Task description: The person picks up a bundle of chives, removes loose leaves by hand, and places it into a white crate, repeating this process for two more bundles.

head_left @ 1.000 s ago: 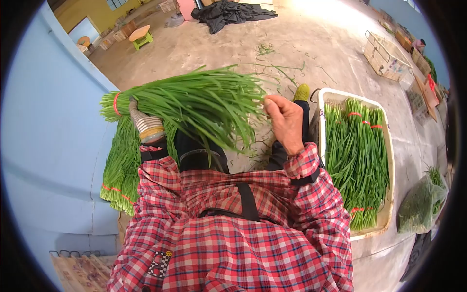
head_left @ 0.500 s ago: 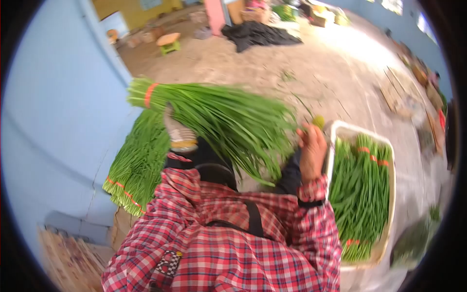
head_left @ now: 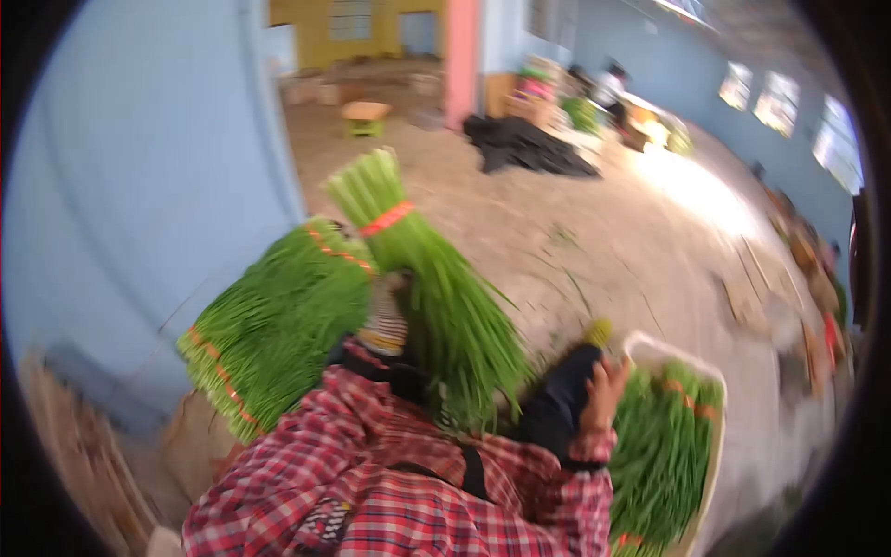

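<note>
My left hand point(head_left: 386, 325), in a striped glove, is closed around a bundle of long green chives point(head_left: 450, 297). An orange band ties the bundle near its pale stem ends, which point up and away. Its leaves hang down over my lap, and part of my glove is hidden behind them. My right hand point(head_left: 605, 390) is bare, with fingers apart and nothing in it, over my right leg beside the white crate point(head_left: 722, 408). Several banded chive bundles point(head_left: 654, 464) lie in that crate. More banded chives point(head_left: 288, 311) are piled to my left.
A blue wall point(head_left: 139, 167) rises close on the left. Loose leaves point(head_left: 561, 237) litter the floor ahead. Farther off are a black sheet point(head_left: 529, 147), a small stool point(head_left: 366, 118) and a pink pillar point(head_left: 459, 65). Flat boards point(head_left: 756, 292) lie at the right.
The held chive bundle has swung from nearly level to steep, stem ends up and leaves down. My right hand has opened and lowered. The view has tilted up.
</note>
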